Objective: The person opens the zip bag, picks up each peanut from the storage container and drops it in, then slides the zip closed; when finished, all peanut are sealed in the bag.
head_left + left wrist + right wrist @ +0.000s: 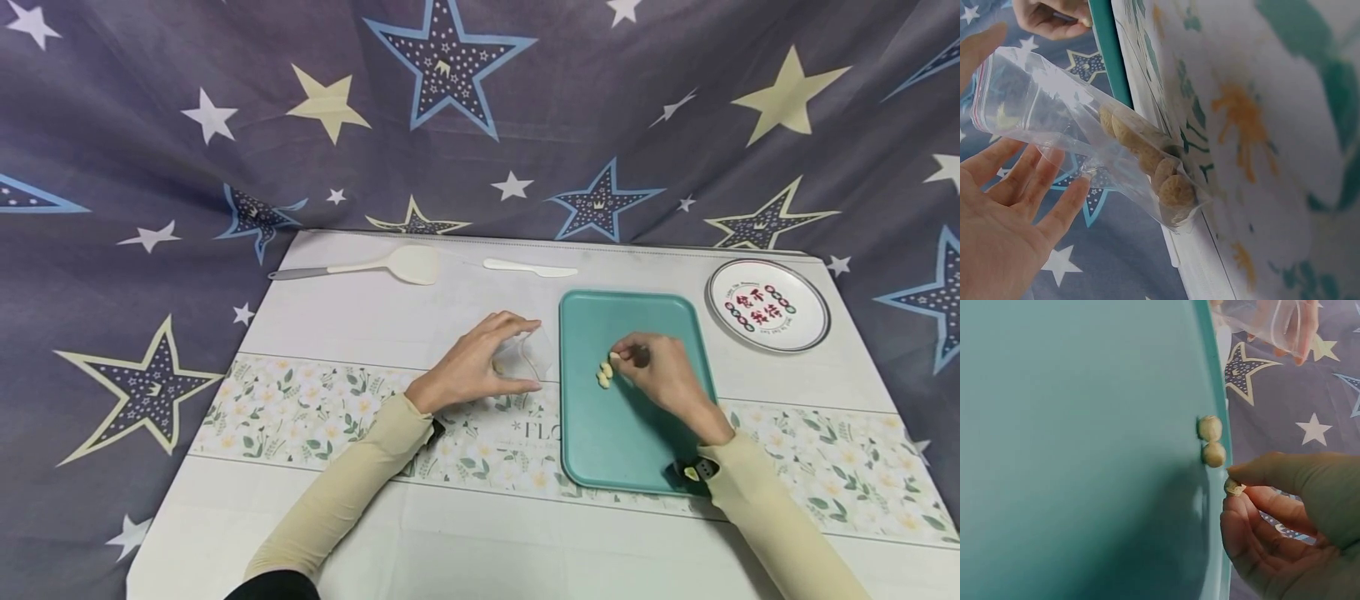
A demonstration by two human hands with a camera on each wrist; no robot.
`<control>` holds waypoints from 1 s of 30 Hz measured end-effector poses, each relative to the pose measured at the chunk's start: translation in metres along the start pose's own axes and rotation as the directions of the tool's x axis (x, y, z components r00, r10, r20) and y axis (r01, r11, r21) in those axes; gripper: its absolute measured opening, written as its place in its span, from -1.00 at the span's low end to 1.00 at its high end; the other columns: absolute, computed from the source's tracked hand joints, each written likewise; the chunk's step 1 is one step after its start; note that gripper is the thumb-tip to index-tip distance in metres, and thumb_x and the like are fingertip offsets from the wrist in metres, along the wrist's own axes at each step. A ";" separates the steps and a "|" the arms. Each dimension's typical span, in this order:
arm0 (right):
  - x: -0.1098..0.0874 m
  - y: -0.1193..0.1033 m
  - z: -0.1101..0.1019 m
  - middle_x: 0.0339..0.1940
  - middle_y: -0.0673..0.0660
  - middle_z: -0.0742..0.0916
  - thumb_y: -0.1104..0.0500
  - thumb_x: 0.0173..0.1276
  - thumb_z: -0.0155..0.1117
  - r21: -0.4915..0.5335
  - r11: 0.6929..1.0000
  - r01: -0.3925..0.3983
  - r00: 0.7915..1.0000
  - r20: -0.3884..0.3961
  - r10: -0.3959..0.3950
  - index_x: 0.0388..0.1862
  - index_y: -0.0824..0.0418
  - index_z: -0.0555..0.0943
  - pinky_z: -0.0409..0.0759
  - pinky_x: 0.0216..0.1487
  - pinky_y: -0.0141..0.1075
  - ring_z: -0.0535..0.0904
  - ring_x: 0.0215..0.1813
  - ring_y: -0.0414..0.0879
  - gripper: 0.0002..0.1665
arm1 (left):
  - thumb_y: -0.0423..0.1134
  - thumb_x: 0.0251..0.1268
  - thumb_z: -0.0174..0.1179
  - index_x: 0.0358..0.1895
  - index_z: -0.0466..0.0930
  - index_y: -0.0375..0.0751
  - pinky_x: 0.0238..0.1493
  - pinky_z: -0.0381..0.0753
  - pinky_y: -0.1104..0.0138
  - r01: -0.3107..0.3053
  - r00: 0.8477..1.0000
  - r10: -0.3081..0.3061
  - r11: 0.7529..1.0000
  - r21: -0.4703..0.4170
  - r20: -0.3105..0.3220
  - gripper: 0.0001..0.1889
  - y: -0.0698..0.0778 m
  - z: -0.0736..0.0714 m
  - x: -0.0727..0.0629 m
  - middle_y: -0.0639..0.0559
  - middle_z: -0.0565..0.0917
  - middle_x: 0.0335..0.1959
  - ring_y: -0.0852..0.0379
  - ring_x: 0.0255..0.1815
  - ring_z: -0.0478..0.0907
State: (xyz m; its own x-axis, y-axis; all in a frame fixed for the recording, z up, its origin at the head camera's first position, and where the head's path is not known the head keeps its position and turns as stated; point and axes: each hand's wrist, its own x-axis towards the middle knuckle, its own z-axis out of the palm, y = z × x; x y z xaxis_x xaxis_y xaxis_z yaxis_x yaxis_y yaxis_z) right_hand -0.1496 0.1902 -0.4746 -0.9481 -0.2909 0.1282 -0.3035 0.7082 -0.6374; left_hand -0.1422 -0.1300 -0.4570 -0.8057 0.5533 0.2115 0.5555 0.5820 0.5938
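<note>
My left hand [476, 362] holds a clear zip bag [1066, 106] upright just left of the teal tray [622, 446], thumb on one side of its mouth and fingers on the other. Several rounded, tan, nut-like pieces [1147, 156] lie in the bottom of the bag. Over the tray, my right hand [660, 371] pinches one small pale nut-like piece [1234, 487] between thumb and fingertips. Two similar cream pieces [1212, 440] sit side by side on the tray, close to those fingertips.
A white spatula with a grey handle [408, 264] lies at the back left, and a white plastic knife [528, 267] at the back middle. Right of the tray stands a round white plate [795, 329] with red lettering. A star-patterned cloth [450, 183] hangs behind the table.
</note>
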 end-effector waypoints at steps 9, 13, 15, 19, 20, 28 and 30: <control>0.005 -0.013 -0.004 -0.31 0.19 0.83 0.29 0.34 0.48 0.055 0.998 0.016 1.000 -0.012 -0.015 -0.14 0.29 0.78 0.70 -0.28 -0.44 0.76 -0.32 -0.05 -0.86 | 0.21 0.07 0.57 0.53 0.41 0.04 0.50 0.52 0.15 -0.013 1.000 0.013 1.000 0.002 -0.003 -0.07 0.000 0.000 0.001 0.13 0.54 0.35 0.14 0.41 0.46; 0.006 -0.023 -0.004 -0.31 0.18 0.83 0.26 0.34 0.49 0.080 0.997 0.018 1.000 -0.010 -0.017 -0.13 0.27 0.77 0.73 -0.27 -0.42 0.76 -0.31 -0.06 -0.85 | 0.21 0.07 0.57 0.53 0.41 0.05 0.50 0.51 0.16 -0.011 1.000 0.011 1.000 -0.011 0.003 -0.07 0.001 0.000 0.001 0.14 0.53 0.35 0.14 0.41 0.46; 0.006 -0.029 -0.003 -0.31 0.16 0.83 0.25 0.34 0.50 0.084 0.996 0.026 1.000 -0.016 -0.024 -0.14 0.26 0.78 0.74 -0.26 -0.41 0.76 -0.31 -0.06 -0.85 | 0.22 0.08 0.56 0.53 0.41 0.06 0.49 0.52 0.15 -0.008 1.000 0.008 1.000 -0.017 0.007 -0.07 0.002 0.000 0.000 0.14 0.53 0.35 0.15 0.41 0.46; 0.008 -0.040 -0.001 -0.31 0.15 0.84 0.26 0.32 0.51 0.108 0.993 0.046 0.999 -0.026 -0.043 -0.15 0.24 0.78 0.75 -0.26 -0.41 0.77 -0.32 -0.06 -0.85 | 0.23 0.09 0.55 0.54 0.40 0.07 0.48 0.53 0.16 -0.006 1.000 0.006 1.000 -0.018 0.011 -0.07 0.003 0.000 0.000 0.15 0.53 0.34 0.16 0.39 0.46; 0.008 -0.043 -0.001 -0.31 0.15 0.84 0.27 0.31 0.52 0.116 0.992 0.050 0.999 -0.026 -0.047 -0.14 0.24 0.78 0.75 -0.27 -0.42 0.78 -0.33 -0.06 -0.85 | 0.23 0.09 0.55 0.54 0.40 0.07 0.48 0.53 0.16 -0.007 1.000 0.007 1.000 -0.018 0.010 -0.07 0.003 0.000 -0.001 0.16 0.53 0.34 0.16 0.39 0.46; 0.011 -0.066 0.006 -0.35 0.13 0.83 0.32 0.29 0.50 0.177 0.978 0.110 0.994 -0.041 -0.105 -0.17 0.22 0.79 0.75 -0.35 -0.39 0.74 -0.39 -0.10 -0.86 | 0.20 0.10 0.55 0.53 0.40 0.05 0.44 0.56 0.16 -0.017 1.000 0.017 1.000 -0.018 0.009 -0.09 0.004 -0.001 0.001 0.15 0.52 0.35 0.16 0.38 0.47; 0.012 -0.071 0.008 -0.34 0.12 0.83 0.31 0.29 0.50 0.182 0.974 0.134 0.991 -0.048 -0.127 -0.17 0.22 0.79 0.76 -0.30 -0.38 0.73 -0.37 -0.12 -0.87 | 0.19 0.10 0.56 0.53 0.41 0.04 0.43 0.57 0.15 -0.019 1.000 0.019 1.000 -0.019 0.007 -0.09 0.004 -0.001 0.001 0.14 0.52 0.34 0.15 0.38 0.48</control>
State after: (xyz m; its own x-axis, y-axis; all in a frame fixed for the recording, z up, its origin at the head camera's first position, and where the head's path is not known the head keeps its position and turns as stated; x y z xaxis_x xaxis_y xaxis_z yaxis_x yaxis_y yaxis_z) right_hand -0.1383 0.1310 -0.4336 -0.9054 -0.3472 0.2444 -0.4050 0.5338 -0.7423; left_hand -0.1410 -0.1270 -0.4535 -0.7934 0.5687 0.2170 0.5668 0.5602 0.6041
